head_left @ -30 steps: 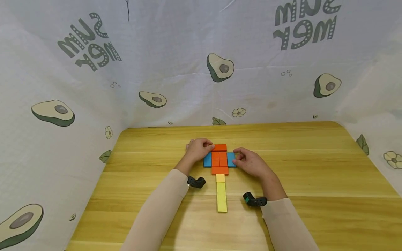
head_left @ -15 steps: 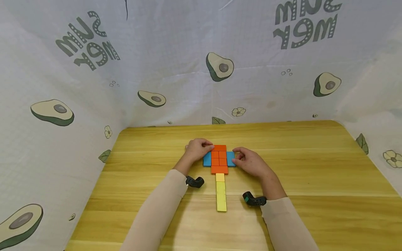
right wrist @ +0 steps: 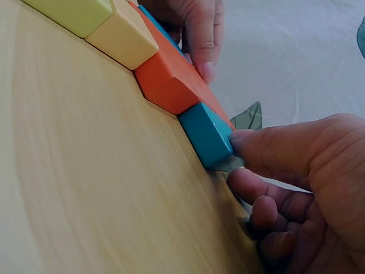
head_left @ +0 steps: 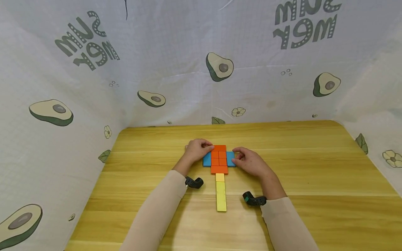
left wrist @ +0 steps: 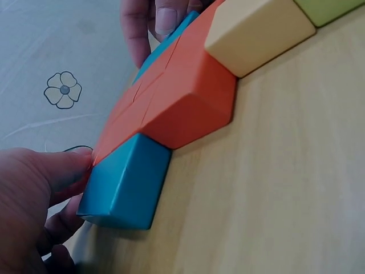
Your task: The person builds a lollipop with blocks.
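Wooden blocks form a flat figure on the table. Several orange blocks (head_left: 218, 158) make its middle, with a wider orange block (head_left: 219, 169) at the near end and another orange block (head_left: 220, 148) at the far end. A left blue block (left wrist: 122, 188) and a right blue block (right wrist: 206, 137) flank them. My left hand (head_left: 198, 149) touches the far orange block's left end with its fingertips, beside the left blue block. My right hand (head_left: 251, 161) rests its thumb against the right blue block's outer edge, its other fingers loosely bent.
A small cream block (head_left: 220, 177) and a long yellow-green block (head_left: 221, 197) run from the figure toward the person. The wooden table (head_left: 314, 167) is backed by a white avocado-print cloth (head_left: 188, 69). A black wrist camera (head_left: 255, 200) sits on the right wrist.
The far orange block has moved toward the person, closing the gap to the small orange blocks between one and half a second ago. Both hands have since stayed nearly still.
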`<action>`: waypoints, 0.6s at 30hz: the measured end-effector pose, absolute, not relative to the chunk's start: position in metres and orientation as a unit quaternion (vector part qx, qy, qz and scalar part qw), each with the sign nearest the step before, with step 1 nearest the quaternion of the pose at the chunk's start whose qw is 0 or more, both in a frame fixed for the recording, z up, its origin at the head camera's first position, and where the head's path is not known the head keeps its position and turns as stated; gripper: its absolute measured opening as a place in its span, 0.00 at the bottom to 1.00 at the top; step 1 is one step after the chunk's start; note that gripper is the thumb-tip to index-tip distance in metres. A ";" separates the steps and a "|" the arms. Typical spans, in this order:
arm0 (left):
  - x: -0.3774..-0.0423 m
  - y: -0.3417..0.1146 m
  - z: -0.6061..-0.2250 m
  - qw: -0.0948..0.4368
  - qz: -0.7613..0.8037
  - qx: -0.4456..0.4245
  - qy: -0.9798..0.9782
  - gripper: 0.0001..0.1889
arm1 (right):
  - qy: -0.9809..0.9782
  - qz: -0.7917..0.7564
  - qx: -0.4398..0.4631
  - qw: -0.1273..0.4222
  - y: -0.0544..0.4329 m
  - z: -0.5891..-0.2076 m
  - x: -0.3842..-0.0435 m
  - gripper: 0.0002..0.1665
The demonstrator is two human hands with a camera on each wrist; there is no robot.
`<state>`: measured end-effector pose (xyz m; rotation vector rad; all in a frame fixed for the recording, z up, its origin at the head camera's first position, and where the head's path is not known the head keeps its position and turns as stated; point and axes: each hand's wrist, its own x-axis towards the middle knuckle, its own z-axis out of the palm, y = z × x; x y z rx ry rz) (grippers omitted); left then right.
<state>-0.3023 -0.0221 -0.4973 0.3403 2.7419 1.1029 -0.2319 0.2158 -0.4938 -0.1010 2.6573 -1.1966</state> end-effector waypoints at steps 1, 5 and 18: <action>-0.302 -0.022 -0.498 0.083 0.371 0.116 0.918 0.15 | 0.904 -0.411 -0.033 0.112 0.216 -0.494 -0.232 0.25; -0.300 -0.025 -0.501 0.075 0.376 0.120 0.916 0.17 | 0.898 -0.425 -0.033 0.110 0.217 -0.496 -0.232 0.26; -0.279 -0.045 -0.506 0.040 0.381 0.115 0.917 0.23 | 0.895 -0.435 -0.018 0.101 0.222 -0.500 -0.234 0.26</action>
